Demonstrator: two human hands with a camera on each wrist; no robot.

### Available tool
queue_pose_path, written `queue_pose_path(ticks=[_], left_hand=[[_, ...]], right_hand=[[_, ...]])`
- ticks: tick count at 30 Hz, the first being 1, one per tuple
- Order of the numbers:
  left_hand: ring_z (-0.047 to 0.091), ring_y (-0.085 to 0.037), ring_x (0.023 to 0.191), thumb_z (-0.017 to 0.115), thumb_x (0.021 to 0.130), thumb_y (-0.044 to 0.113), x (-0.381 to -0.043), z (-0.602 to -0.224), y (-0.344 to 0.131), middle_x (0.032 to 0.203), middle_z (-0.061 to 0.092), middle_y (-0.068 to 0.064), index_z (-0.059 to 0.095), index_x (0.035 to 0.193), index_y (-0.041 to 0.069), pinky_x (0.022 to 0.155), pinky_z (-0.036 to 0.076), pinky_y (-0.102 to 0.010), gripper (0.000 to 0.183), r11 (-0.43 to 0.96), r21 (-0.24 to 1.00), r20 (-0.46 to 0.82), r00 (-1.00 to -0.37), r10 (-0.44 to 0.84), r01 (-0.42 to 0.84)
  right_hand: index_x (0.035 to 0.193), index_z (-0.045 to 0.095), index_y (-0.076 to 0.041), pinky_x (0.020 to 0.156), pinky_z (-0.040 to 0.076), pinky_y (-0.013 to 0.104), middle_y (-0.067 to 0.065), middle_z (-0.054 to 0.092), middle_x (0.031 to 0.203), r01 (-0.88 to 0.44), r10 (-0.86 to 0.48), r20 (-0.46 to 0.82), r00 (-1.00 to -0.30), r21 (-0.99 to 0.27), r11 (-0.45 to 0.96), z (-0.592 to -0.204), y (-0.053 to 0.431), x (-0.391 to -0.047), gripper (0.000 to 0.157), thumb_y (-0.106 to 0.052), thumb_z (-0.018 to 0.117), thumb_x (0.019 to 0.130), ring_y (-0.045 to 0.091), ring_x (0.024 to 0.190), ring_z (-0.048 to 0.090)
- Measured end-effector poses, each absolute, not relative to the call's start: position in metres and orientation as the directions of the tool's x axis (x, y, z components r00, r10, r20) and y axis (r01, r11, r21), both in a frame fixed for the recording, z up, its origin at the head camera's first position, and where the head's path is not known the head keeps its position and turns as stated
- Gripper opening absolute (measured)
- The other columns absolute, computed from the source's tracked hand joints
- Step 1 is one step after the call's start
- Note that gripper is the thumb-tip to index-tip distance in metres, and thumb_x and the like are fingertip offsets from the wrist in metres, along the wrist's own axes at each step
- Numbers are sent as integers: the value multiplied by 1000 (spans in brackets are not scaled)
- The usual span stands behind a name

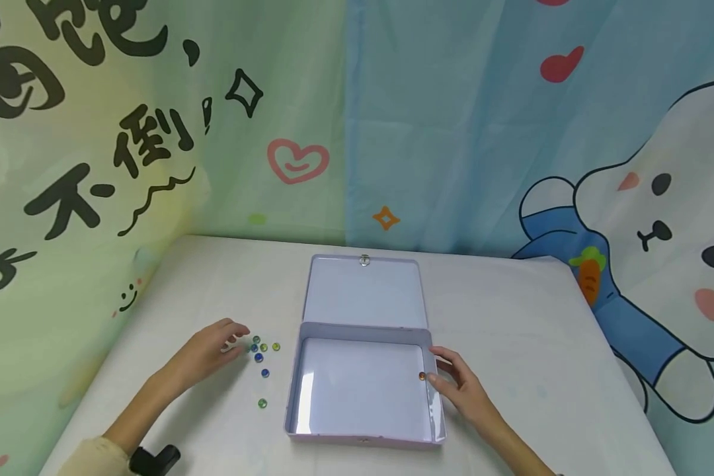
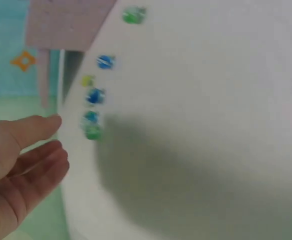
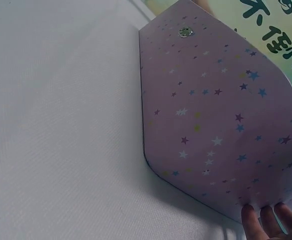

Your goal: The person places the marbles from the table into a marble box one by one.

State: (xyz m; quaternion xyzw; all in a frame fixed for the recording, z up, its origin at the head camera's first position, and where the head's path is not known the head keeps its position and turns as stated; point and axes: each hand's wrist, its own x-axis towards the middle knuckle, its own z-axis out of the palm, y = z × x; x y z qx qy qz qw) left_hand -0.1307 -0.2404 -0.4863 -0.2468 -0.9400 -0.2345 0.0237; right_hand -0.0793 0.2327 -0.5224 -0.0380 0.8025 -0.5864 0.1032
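A shallow lilac box (image 1: 364,436) lies on the table, its lid (image 1: 364,291) folded back away from the person. My right hand (image 1: 461,387) grips the box's right wall, thumb at the rim; in the right wrist view its fingertips (image 3: 268,220) rest on the star-printed outside. An amber marble (image 1: 422,375) sits inside the box by the thumb tip. Left of the box lie several glass marbles, among them a green one (image 1: 263,403), a blue one (image 1: 264,373) and a yellow one (image 1: 276,346). Beside them hovers my left hand (image 1: 211,350), fingers loosely bent, nothing between them (image 2: 28,170).
A white cloth (image 1: 512,317) covers the table. Behind it hangs a printed curtain (image 1: 428,132) with a cartoon animal at the right. A round metal clasp (image 1: 365,260) shows at the lid's far edge. A black wrist strap (image 1: 155,459) sits at the left sleeve.
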Motion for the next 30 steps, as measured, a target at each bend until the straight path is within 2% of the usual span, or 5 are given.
queue_pose_path(ticks=[6, 9, 13, 21, 30], left_hand=[[66, -19, 86, 75, 81, 7, -129, -508, -248, 97, 69, -4, 69, 103, 5, 75, 56, -29, 23, 759, 533, 104, -920, 379, 373], [66, -16, 82, 77, 80, 8, -129, -517, -248, 94, 69, -3, 70, 101, 5, 73, 55, -26, 22, 761, 531, 111, -921, 374, 373], [65, -13, 79, 77, 79, 7, -130, -523, -246, 92, 70, -2, 70, 99, 5, 71, 55, -24, 22, 761, 521, 134, -918, 374, 386], [64, -7, 78, 75, 82, 7, -130, -527, -244, 88, 70, 1, 71, 97, 8, 70, 54, -21, 16, 772, 520, 156, -929, 336, 367], [61, -6, 73, 77, 79, 5, -131, -525, -241, 84, 69, 1, 73, 93, 7, 66, 52, -20, 15, 788, 493, 173, -929, 326, 368]], right_hand=[[140, 42, -10, 95, 48, 26, 5, 37, 147, 56, -166, -112, -980, -949, 311, -526, 233, -80, 48, -16, 60, 95, 43, 135, 38], [140, 42, -8, 94, 48, 23, 2, 38, 146, 56, -162, -111, -980, -950, 307, -527, 233, -81, 49, -16, 60, 95, 43, 135, 39], [140, 41, -8, 94, 48, 23, 8, 36, 148, 62, -167, -116, -979, -952, 301, -527, 233, -81, 49, -15, 60, 95, 43, 135, 38], [140, 43, -12, 97, 49, 28, 9, 36, 149, 82, -149, -137, -979, -941, 327, -526, 233, -80, 49, -17, 61, 95, 43, 136, 40], [140, 43, -12, 99, 51, 35, 9, 37, 149, 85, -143, -140, -980, -938, 337, -526, 233, -80, 49, -18, 62, 94, 43, 136, 40]])
